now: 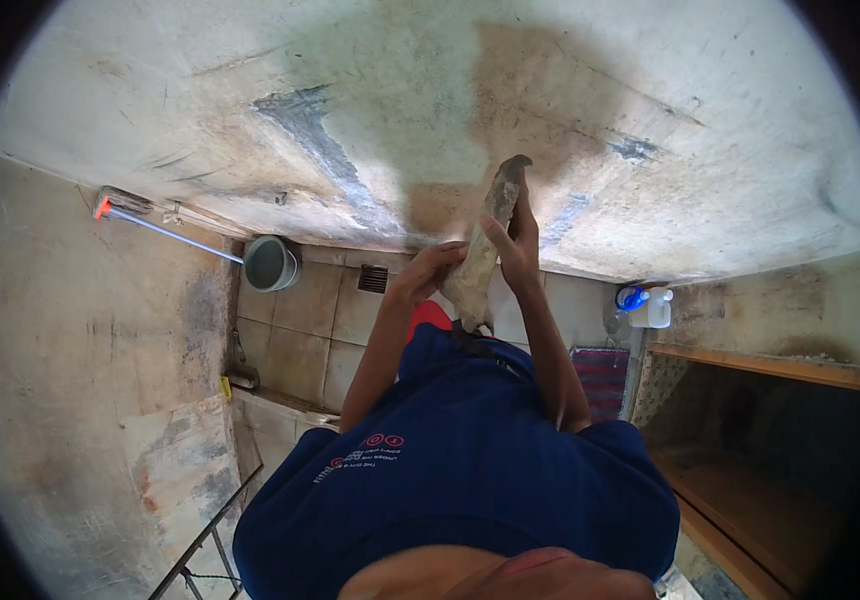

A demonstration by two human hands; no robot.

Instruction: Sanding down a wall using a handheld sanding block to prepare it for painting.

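Observation:
Both hands are on a long, mottled grey-beige object (pixel 479 266), perhaps a piece of wood or a folded cloth; which one I cannot tell. It slants up and away from my waist, broad at the near end and narrowing to a dark, hooked far tip. My right hand (pixel 518 251) grips its upper half from the right, with the thumb across the front and the fingers partly hidden behind. Lower down, my left hand (pixel 430 271) holds the left side, its fingertips partly hidden. Behind the object stands a stained, patchy wall (pixel 430 150).
To the left are a grey bucket (pixel 269 264), a mop (pixel 167 238) leaning there, and a floor drain grate (pixel 373 278). A blue bottle (pixel 631 298) and a white jug (pixel 655 307) stand right, near a striped mat (pixel 599 382) and a wood-edged shelf (pixel 767 365). A metal frame (pixel 205 529) is lower left.

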